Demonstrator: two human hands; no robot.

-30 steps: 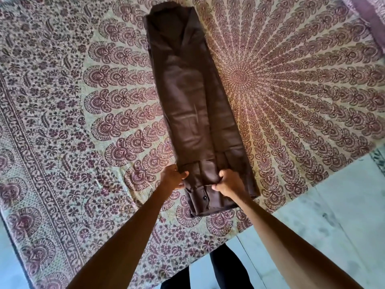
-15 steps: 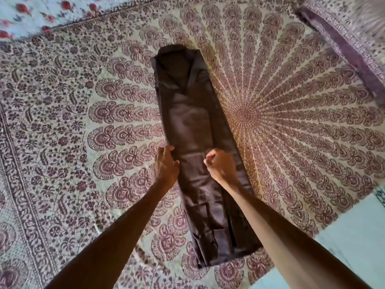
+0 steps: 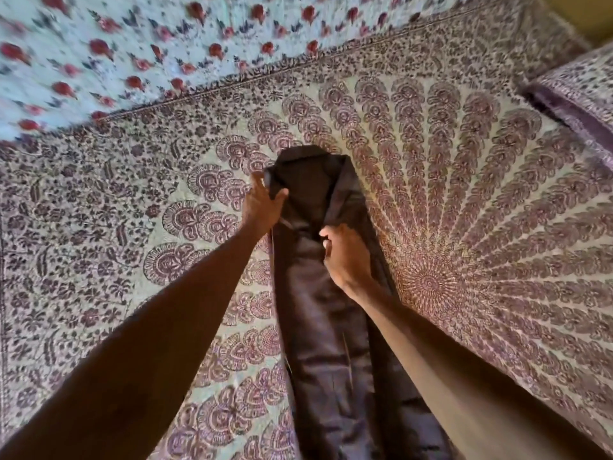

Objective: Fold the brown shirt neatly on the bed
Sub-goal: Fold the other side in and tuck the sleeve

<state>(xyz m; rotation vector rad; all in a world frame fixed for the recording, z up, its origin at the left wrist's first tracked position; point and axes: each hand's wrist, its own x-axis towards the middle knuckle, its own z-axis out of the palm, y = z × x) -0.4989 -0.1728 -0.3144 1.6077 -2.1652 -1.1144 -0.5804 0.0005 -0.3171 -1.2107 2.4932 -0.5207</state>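
Head view. Counts: one brown shirt (image 3: pixel 315 327), two bare hands, two printed cloths, one pillow.

The shirt is folded into a long narrow strip. It lies on the bed left of the mandala centre, running from the near edge of frame to its collar end at the far middle. The near part passes between the two forearms.

Left hand (image 3: pixel 262 204) is at the shirt's left edge close to the collar end. Its fingers are fairly straight along the edge and the thumb is laid on top of the cloth, pinching the edge.

Right hand (image 3: pixel 345 257) is on the right half of the strip, a little nearer than the left hand. Its fingers are curled and it grips a raised fold of the shirt fabric at its fingertips.

Surface: a cream bedspread (image 3: pixel 497 227) with a maroon mandala and paisley print covers most of the frame, flat under the shirt. Beyond its far border, far left, is a pale sheet (image 3: pixel 132 44) with red flowers, blurred. Far right, the pillow (image 3: pixel 580 94) in matching maroon print rests on the bedspread, well apart from the shirt.
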